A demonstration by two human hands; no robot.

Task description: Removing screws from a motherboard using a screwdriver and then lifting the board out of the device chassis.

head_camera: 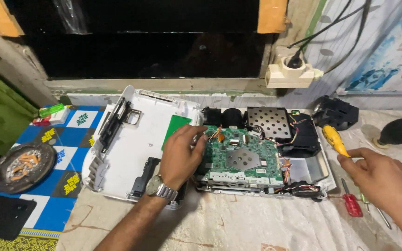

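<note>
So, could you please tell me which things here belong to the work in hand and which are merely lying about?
In use:
left hand on the green circuit board
opened device
white cover
right hand holding the yellow screwdriver

Lying about:
red screwdriver
ashtray
green lighter
black rubber blower
wall socket

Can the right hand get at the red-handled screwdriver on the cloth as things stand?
Probably yes. The right hand holds a yellow-handled screwdriver, but the red-handled screwdriver lies uncovered on the cloth just below it, nothing between.
</note>
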